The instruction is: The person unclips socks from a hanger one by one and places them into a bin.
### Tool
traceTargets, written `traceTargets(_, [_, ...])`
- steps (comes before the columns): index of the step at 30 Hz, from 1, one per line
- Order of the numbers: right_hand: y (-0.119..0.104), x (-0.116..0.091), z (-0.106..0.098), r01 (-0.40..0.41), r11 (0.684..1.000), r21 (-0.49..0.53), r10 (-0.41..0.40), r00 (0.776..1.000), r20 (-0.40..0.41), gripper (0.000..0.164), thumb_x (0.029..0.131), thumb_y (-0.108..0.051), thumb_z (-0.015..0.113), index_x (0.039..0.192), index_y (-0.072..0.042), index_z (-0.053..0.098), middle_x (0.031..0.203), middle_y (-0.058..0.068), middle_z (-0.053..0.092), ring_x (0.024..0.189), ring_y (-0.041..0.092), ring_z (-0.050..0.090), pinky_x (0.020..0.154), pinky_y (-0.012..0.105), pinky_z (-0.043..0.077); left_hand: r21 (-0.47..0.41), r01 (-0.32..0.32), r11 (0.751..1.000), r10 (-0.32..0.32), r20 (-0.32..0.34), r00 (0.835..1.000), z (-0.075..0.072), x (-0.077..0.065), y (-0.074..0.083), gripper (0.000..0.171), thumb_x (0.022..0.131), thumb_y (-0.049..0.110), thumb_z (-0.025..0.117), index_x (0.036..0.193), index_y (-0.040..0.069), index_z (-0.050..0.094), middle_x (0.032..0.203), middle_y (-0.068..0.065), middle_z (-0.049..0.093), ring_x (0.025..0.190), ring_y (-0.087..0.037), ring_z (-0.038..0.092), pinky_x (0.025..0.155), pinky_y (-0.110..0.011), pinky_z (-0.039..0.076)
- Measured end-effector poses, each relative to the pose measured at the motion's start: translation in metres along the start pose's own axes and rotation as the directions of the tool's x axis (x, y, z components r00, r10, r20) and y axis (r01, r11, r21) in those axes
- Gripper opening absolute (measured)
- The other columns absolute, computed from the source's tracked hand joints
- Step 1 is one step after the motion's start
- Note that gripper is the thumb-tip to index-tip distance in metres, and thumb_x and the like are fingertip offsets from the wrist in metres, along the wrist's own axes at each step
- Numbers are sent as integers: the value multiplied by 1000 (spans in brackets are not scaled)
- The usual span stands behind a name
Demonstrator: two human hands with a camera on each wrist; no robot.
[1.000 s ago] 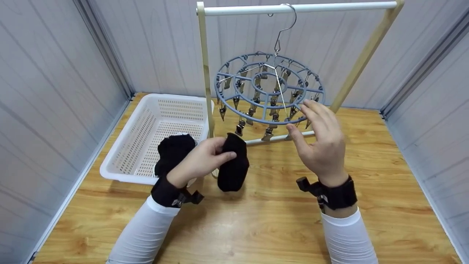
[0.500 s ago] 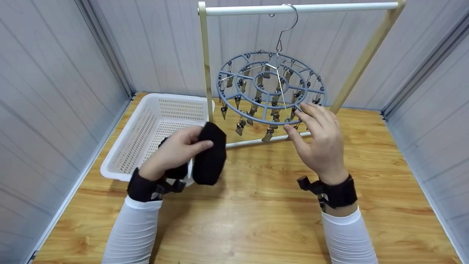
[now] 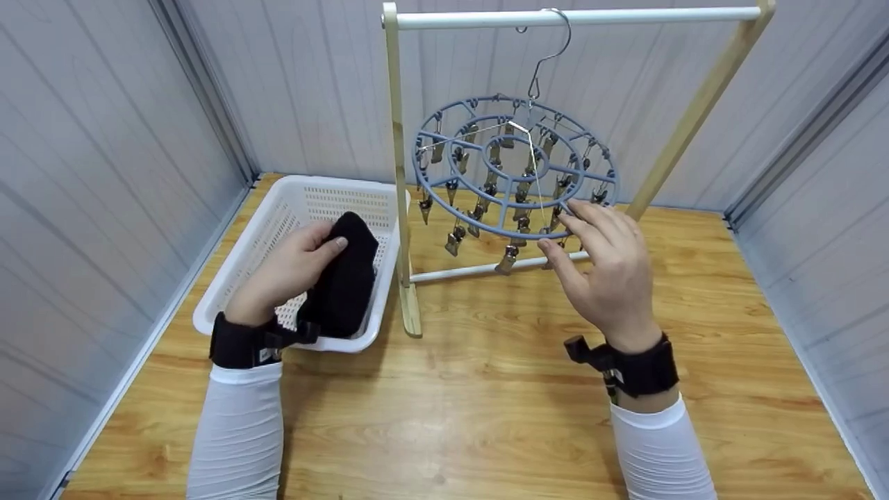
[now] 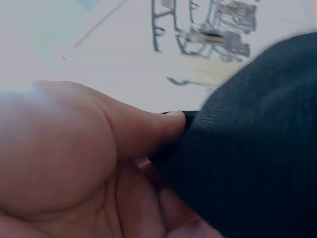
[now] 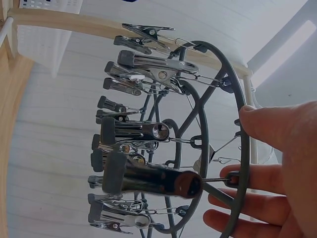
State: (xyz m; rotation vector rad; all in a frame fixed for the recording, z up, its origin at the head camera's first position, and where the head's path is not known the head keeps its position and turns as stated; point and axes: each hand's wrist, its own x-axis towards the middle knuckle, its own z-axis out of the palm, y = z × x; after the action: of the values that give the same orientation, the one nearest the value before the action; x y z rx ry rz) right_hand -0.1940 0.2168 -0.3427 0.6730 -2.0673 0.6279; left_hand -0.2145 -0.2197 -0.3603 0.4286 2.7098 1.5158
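A black sock (image 3: pixel 347 267) hangs over the white basket, its top edge pinched between the thumb and fingers of my left hand (image 3: pixel 285 267). Ribbed knit shows on the sock (image 4: pixel 257 134) in the left wrist view. The dark cloth in the basket is largely hidden behind it. My right hand (image 3: pixel 611 267) is at the front right rim of a round blue-grey clip hanger (image 3: pixel 503 232). In the right wrist view the thumb touches the rim, while the other fingers reach loosely past it. Metal clips (image 5: pixel 133 130) dangle from the hanger's rings.
The white perforated basket (image 3: pixel 243 243) stands at the left on the wooden table (image 3: pixel 444 417). Beside it rises a wooden rack (image 3: pixel 397 139) with a white top bar (image 3: pixel 639 15), from which the hanger hangs by a metal hook (image 3: pixel 555 52). Pale panels (image 3: pixel 312 90) enclose the table.
My left hand has carried the black sock leftward, from in front of the rack to over the basket. My right hand has stayed almost in place at the hanger's rim.
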Motion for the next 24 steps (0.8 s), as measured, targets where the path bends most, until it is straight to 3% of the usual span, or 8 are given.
traceTargets(4, [-2, 0, 0, 5, 1000, 8, -5, 1000, 0, 41, 102, -30, 82, 125, 4, 80, 137, 20, 75, 129, 44, 68, 118, 58, 46, 77, 25, 997, -28, 30, 999, 1, 3, -8, 26, 117, 23, 56, 97, 6, 58, 83, -2, 54, 67, -14, 55, 61, -29, 46])
traceTargets(10, [-4, 1, 0, 14, 1000, 21, -14, 1000, -11, 40, 102, -30, 82, 124, 3, 81, 136, 19, 76, 128, 43, 69, 118, 58, 47, 95, 72, 993, -79, 70, 994, 4, 8, -17, 26, 117, 23, 56, 99, 5, 57, 76, -3, 52, 53, -12, 49, 46, -28, 43])
traceTargets(17, [-5, 1, 1, 19, 1000, 18, -19, 1000, -10, 41, 101, -31, 83, 123, 4, 81, 136, 20, 76, 127, 44, 70, 118, 59, 47, 163, 98, 982, -111, 76, 991, 3, 12, -29, 18, 117, 15, 53, 112, 0, 61, 90, -11, 58, 62, -20, 56, 51, -34, 52])
traceTargets(19, [-5, 1, 2, 22, 1000, 13, -22, 1000, -9, 41, 101, -31, 83, 123, 4, 81, 135, 20, 76, 127, 44, 70, 118, 59, 47, 209, 99, 973, -115, 67, 991, 2, 11, -32, 21, 116, 13, 54, 123, -4, 62, 104, -20, 65, 77, -30, 65, 63, -43, 59])
traceTargets(21, [-5, 1, 2, 23, 1000, 8, -23, 1000, -6, 42, 101, -31, 82, 123, 4, 81, 135, 21, 76, 127, 44, 70, 118, 59, 47, 262, 117, 958, -135, 53, 989, -1, 10, -33, 32, 114, 13, 57, 139, -8, 58, 126, -30, 66, 104, -43, 70, 86, -55, 62])
traceTargets(24, [-5, 1, 2, 21, 1000, 2, -21, 1000, -1, 42, 101, -32, 82, 124, 4, 80, 136, 21, 76, 127, 45, 70, 119, 60, 46, 335, 165, 928, -188, 38, 981, -5, 8, -33, 61, 112, 18, 63, 159, -12, 42, 158, -37, 51, 146, -51, 51, 120, -64, 43])
